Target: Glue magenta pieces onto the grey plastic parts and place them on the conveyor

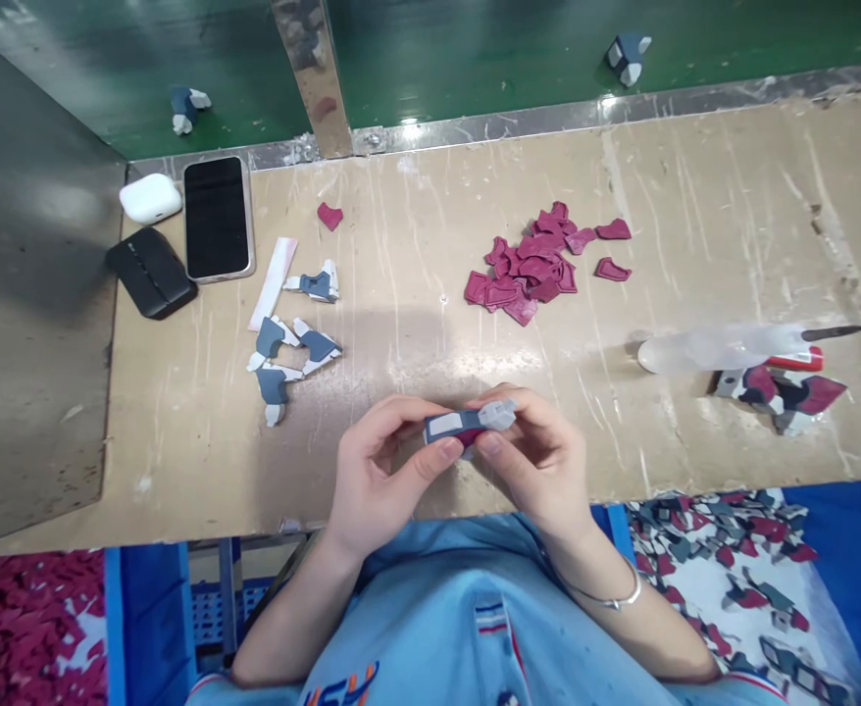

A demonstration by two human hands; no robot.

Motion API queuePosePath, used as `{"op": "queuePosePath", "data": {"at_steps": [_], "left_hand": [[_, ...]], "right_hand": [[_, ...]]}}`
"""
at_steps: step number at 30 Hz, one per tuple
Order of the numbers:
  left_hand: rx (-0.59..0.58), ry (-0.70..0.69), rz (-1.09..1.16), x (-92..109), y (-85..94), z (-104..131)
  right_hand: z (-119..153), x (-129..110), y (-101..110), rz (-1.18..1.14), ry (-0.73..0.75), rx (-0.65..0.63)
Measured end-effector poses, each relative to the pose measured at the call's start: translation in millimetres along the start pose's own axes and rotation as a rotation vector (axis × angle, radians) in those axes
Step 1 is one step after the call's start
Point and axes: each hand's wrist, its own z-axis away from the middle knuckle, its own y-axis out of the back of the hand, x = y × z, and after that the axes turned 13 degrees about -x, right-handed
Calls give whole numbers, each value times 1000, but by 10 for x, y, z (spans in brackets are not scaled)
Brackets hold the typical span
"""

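A small dark blue, grey and maroon part [456,424] is held between both hands above the table's near edge. My left hand [393,461] pinches its left end, thumb in front. At its right end, by the light grey tip, my right hand [537,456] grips it with thumb and fingers. Beyond the hands lies a pile of maroon pieces [540,260]. Left of them, several blue and white parts [273,338] rest on the table, with one maroon piece [329,216] farther back.
A phone [217,218], white case [150,198] and black box [152,273] lie back left. A translucent bottle [721,349] with a thin tip lies right, beside assembled parts [813,394]. Below the table are blue bins [151,618] with pieces. A metal wall [33,284] stands left.
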Motion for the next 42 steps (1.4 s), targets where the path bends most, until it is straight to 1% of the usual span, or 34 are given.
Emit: {"op": "queuePosePath", "data": {"at_steps": [1, 2, 3, 4, 5, 7, 8, 9, 10, 11, 13, 16, 18, 20, 23, 26, 29, 32, 35, 37, 39, 42], "left_hand": [[-44, 47, -1, -7, 14, 5], [-83, 61, -24, -25, 26, 15], [-105, 31, -80, -54, 34, 27], [-102, -58, -173, -94, 38, 40], [-73, -191, -303, -142, 36, 52], [39, -490, -609, -239, 22, 62], [89, -608, -745, -277, 14, 60], [120, -691, -846, -300, 9, 54], [129, -739, -906, -307, 9, 47], [117, -756, -928, -298, 15, 40], [64, -748, -908, -243, 42, 31], [20, -682, -843, -130, 89, 40], [9, -663, -807, -72, 96, 51], [-9, -640, -750, -35, 75, 59], [-10, -579, -612, -11, 17, 64], [-22, -547, -512, -6, -25, 63], [-55, -562, -483, 4, -21, 57], [-102, -516, -437, 40, 25, 48], [-217, -420, -418, 83, 77, 40], [-275, -387, -373, 93, 85, 37], [-267, -399, -270, 81, 67, 34], [-215, -471, -148, 45, 25, 28]], "right_hand": [[-4, 9, 12, -29, -20, 13], [-11, 12, 28, -65, -48, 23], [-20, 11, 44, -108, -84, 31], [-31, 5, 58, -154, -122, 36], [-43, -5, 67, -198, -163, 37], [-61, -32, 71, -273, -236, 22], [-66, -47, 65, -303, -259, 13], [-67, -61, 58, -325, -275, 2], [-63, -73, 50, -335, -285, -11], [-57, -83, 43, -332, -287, -22], [-36, -94, 39, -298, -282, -46], [-3, -92, 45, -240, -237, -83], [11, -86, 51, -188, -164, -103], [17, -85, 57, -115, -60, -123], [14, -93, 70, -25, 74, -141], [12, -104, 85, 22, 146, -160], [20, -107, 100, 49, 167, -189], [34, -111, 124, 67, 185, -209], [32, -125, 161, 107, 218, -246], [16, -130, 184, 128, 240, -274], [-3, -127, 199, 132, 257, -287], [-18, -119, 203, 119, 258, -287]]}}
